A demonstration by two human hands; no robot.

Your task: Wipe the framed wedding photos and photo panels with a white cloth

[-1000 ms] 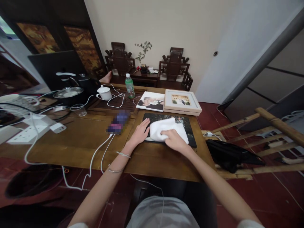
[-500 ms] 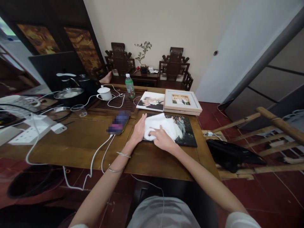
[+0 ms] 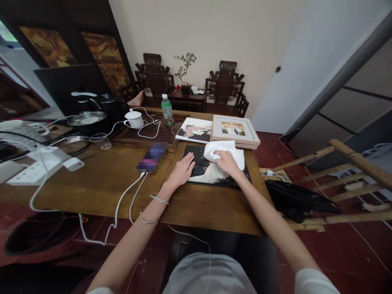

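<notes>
A dark photo panel (image 3: pixel 199 163) lies flat near the table's front right; a pale gown shows in its lower part. My left hand (image 3: pixel 183 168) rests on its left edge, palm down, with the fingers stretched out. A white cloth (image 3: pixel 223 149) is bunched over the panel's upper right, and my right hand (image 3: pixel 227 163) grips it and presses it against the surface. The cloth hides much of the picture beneath.
Behind the panel lie a white photo print (image 3: pixel 191 127) and stacked pale frames (image 3: pixel 252 132). A phone (image 3: pixel 151 157) on charging cables is to the left. Farther off stand a green bottle (image 3: pixel 167 111), a lidded white cup (image 3: pixel 134 120) and a white power strip (image 3: pixel 36 171).
My right hand has slid the cloth right and slightly away across the panel, uncovering its left part. My left hand has shifted onto the panel's left edge, fingers flatter.
</notes>
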